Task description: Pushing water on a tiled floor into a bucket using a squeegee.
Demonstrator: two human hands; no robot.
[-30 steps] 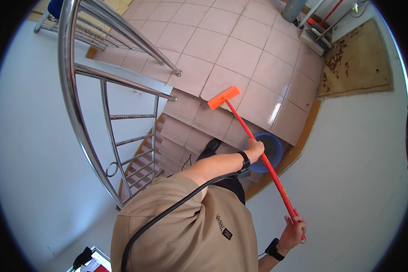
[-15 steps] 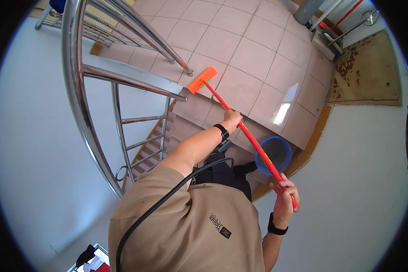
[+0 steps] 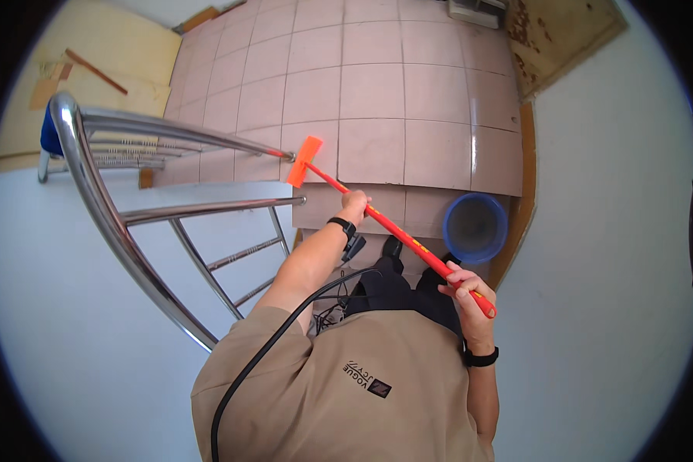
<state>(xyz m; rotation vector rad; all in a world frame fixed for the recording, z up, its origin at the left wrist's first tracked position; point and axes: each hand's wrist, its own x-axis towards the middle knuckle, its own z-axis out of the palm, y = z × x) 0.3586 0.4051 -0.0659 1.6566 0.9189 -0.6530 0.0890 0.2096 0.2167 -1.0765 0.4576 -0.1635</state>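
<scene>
I hold a long-handled floor brush [image 3: 402, 236] with a red pole across my front in both hands. My left hand [image 3: 355, 205] is closed around the middle of the pole. Near its end, my right hand [image 3: 470, 296] wraps it, with the tip sticking out past the fingers. The orange brush head [image 3: 305, 162] is at the far left end, at the edge of the pink tiled landing, next to the foot of a metal railing. I cannot tell whether its bristles touch the tiles.
A blue bucket [image 3: 475, 228] stands on a step at my right, by the wall. The steel stair railing [image 3: 200, 208] runs along my left. In front, the tiled landing [image 3: 372, 150] ends in a step edge. A rusty panel [image 3: 558, 38] is at the far right.
The view has turned, and more of the left side shows. The brush head has shifted left, up to the railing foot. Both hands keep their hold on the pole.
</scene>
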